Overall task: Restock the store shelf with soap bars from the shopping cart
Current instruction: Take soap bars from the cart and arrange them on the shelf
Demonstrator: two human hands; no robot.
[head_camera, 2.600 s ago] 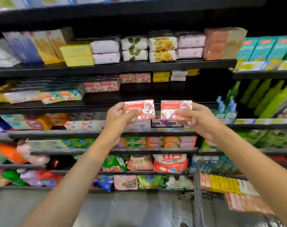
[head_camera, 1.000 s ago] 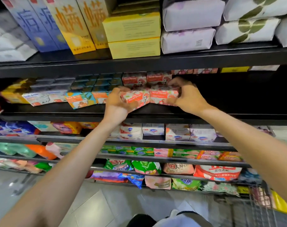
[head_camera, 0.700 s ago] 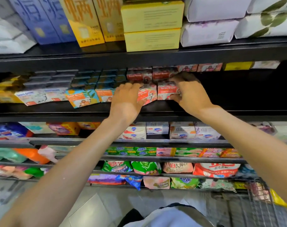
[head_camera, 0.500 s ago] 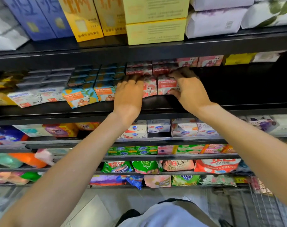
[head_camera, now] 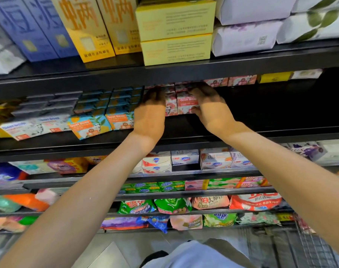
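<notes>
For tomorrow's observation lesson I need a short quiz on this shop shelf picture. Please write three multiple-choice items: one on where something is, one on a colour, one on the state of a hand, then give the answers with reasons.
1. Where are the red Goat Soap boxes being placed?
A. on the floor
B. on the dark shelf under the yellow boxes
C. in the cart

2. What colour is the tilted Goat Soap box left of the hands?
A. blue and orange
B. black
C. purple

3. How is the right hand placed?
A. hanging at the side
B. holding a bottle
C. against a red box's side

Answers:
1 B, both hands reach onto that shelf at the red boxes.
2 A, its front shows blue with orange.
3 C, its fingers lie along the box's right side; the left hand covers the other box.
</notes>
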